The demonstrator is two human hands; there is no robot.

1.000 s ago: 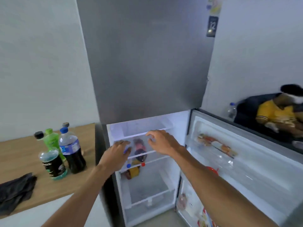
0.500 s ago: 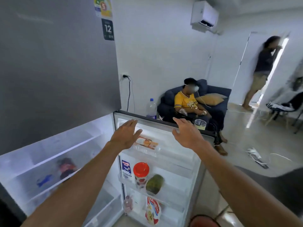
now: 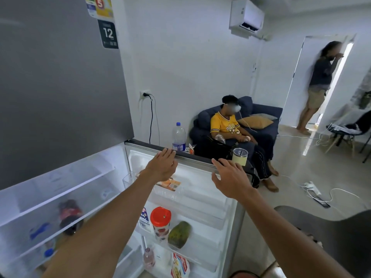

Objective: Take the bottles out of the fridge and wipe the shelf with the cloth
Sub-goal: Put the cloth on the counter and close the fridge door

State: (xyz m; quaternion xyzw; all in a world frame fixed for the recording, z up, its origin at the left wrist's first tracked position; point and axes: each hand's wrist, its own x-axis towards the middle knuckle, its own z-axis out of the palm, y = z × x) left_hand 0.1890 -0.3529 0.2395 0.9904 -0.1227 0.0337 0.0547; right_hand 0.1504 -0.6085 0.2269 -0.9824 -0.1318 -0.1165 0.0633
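left hand [image 3: 162,165]: fingers straight and together, tips at the top edge of the door [image 3: 202,189], holds nothing
right hand [image 3: 230,178]: fingers spread and relaxed, just in front of the door's top edge, holds nothing; contact unclear
fridge [image 3: 60,97]: lower compartment open, door swung wide to the right
bottle [image 3: 69,216]: dark, red label, lying on the shelf [image 3: 60,197] at left, behind the left forearm
blue caps: two more visible lower down, bodies blurred
door racks: red-lidded jar [image 3: 160,222], green fruit [image 3: 179,234], packets
cloth: not in view
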